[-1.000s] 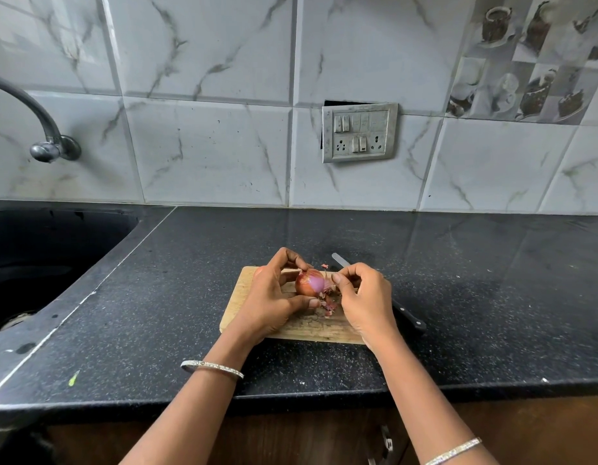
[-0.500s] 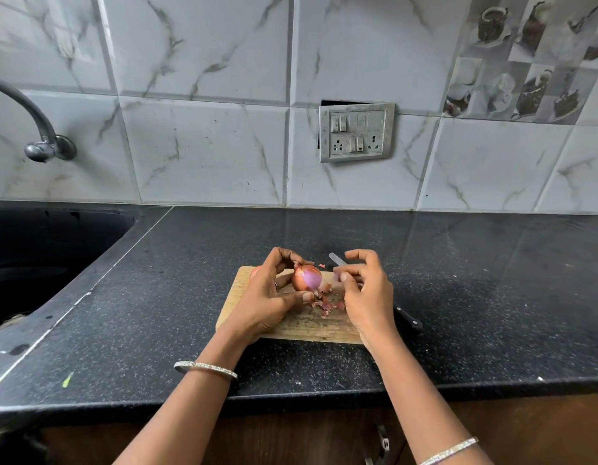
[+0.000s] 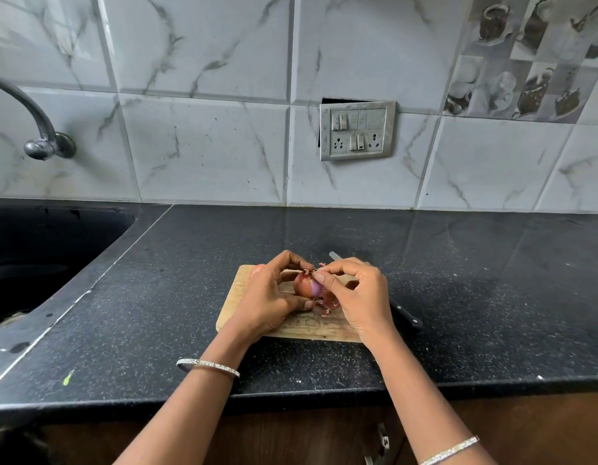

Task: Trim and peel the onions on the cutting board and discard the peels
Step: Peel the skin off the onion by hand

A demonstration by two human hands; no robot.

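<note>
One onion [image 3: 311,289] sat gripped in your left hand [image 3: 269,298] while your right hand [image 3: 363,297] pinched its skin [image 3: 300,284], which could tear short if yanked.

ctr [image 3: 492,280] L+R of board [image 3: 307,327]: open room | knife [image 3: 406,317] along board's R edge | sink [image 3: 39,256] far L

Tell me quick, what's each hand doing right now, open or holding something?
Left hand: closed around the onion, holding it over the cutting board.
Right hand: thumb and forefinger pinching peel at the onion's top.
</note>
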